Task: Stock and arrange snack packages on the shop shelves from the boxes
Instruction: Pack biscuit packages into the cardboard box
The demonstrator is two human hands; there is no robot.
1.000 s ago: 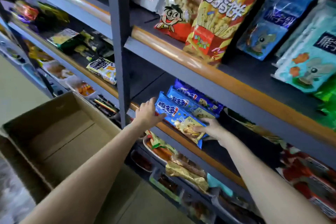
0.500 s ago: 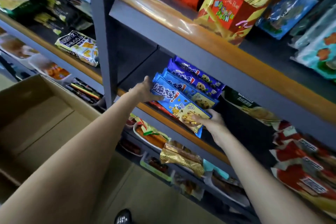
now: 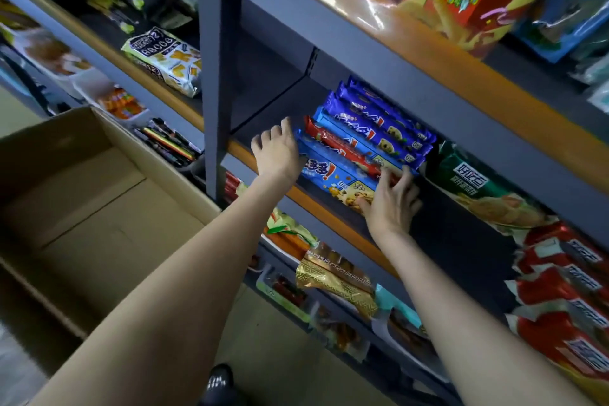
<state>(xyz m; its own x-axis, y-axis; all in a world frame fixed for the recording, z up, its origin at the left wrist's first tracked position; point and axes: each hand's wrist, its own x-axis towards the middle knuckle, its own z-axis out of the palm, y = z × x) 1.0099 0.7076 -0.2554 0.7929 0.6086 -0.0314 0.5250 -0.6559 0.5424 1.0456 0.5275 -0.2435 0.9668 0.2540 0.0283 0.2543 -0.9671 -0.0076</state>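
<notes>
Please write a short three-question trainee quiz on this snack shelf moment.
1. True or false: the cardboard box holds snack packs.
2. Which pack do both hands touch? A. green cracker bag B. front blue cookie pack C. gold foil bag
3. What colour is the pack right behind the front one?

Key: 1. False, its visible inside is bare. 2. B: left hand at one end, right hand at the other. 3. Red.

Blue cookie packs (image 3: 372,128) flank a red pack (image 3: 342,147); beside them lies a green bag (image 3: 474,181).
</notes>
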